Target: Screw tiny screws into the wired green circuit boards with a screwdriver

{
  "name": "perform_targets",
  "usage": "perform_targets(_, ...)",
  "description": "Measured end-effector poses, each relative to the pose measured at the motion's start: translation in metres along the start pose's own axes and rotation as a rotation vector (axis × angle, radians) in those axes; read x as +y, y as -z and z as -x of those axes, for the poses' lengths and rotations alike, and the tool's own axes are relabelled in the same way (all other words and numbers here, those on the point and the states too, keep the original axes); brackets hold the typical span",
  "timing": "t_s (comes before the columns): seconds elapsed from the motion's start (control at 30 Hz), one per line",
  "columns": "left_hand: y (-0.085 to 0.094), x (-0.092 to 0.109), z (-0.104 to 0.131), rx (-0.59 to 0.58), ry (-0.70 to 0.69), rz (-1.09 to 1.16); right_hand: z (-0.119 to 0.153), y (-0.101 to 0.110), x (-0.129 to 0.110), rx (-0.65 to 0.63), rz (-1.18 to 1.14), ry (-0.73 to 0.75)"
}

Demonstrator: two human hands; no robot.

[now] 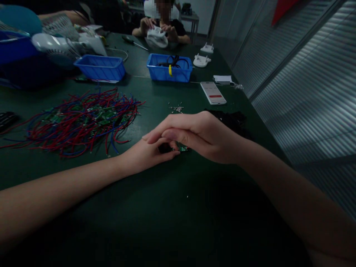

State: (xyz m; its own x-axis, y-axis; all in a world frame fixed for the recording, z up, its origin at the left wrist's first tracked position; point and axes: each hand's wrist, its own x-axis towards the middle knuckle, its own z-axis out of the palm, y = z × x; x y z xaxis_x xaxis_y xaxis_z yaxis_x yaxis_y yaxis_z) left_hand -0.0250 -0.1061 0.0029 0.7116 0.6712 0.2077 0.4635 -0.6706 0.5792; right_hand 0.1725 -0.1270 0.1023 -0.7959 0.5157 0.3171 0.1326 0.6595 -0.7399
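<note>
Low over the green tabletop, my left hand (146,154) is closed, its thumb and fingertips at the edge of a small green circuit board (183,148). Much of that board is hidden behind my hands. My right hand (197,135) reaches across from the other side, its fingers stretched out over the back of my left hand and its thumb lying along them. Nothing shows in the right hand's grasp. Just beyond the hands lies a scatter of small screws (178,108). To the left spreads a tangled heap of circuit boards with red and blue wires (86,120).
Two blue bins (101,67) stand behind, the right one holding a black cable (174,63). A phone (213,92), black parts (232,118) and white plastic pieces (201,61) lie to the right. Across the table, a person (169,33) handles a white part.
</note>
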Motion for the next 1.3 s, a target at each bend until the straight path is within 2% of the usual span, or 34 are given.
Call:
perform_targets(0.1, 0.001, 0.002, -0.003, 0.01, -0.031, -0.03, 0.003, -0.002, 0.007, 0.116, 0.156, 0.008)
perform_targets(0.23, 0.002, 0.002, -0.004, 0.033, -0.057, -0.057, 0.004, -0.008, 0.012, 0.228, 0.537, -0.042)
perform_targets(0.3, 0.002, 0.001, -0.004, 0.022, -0.067, -0.041, 0.004, -0.012, 0.011, 0.271, 0.649, -0.068)
perform_targets(0.37, 0.003, 0.002, -0.004, 0.021, -0.083, -0.03, 0.004, -0.015, 0.009, 0.261, 0.671, -0.089)
perform_targets(0.47, 0.004, 0.004, -0.005, 0.034, -0.094, -0.011, 0.002, -0.016, 0.004, 0.178, 0.637, -0.157)
perform_targets(0.6, 0.005, 0.004, -0.005, -0.014, -0.099, 0.021, 0.003, -0.008, -0.002, 0.122, 0.705, -0.279)
perform_targets(0.8, 0.006, 0.006, -0.006, -0.034, -0.074, -0.004, 0.013, 0.02, 0.002, 0.178, 0.971, -0.2)
perform_targets(0.9, 0.005, 0.006, -0.006, -0.027, -0.078, -0.017, 0.014, 0.027, 0.009, 0.118, 0.967, -0.19)
perform_targets(1.0, 0.004, 0.004, -0.004, -0.01, -0.085, -0.028, 0.012, 0.02, 0.011, 0.117, 0.912, -0.158)
perform_targets(1.13, 0.004, 0.003, -0.003, 0.004, -0.1, -0.029, 0.008, 0.0, 0.002, 0.235, 1.103, -0.207)
perform_targets(1.3, 0.006, 0.008, -0.004, 0.03, -0.114, 0.016, 0.007, -0.016, -0.015, 0.102, 1.022, -0.136)
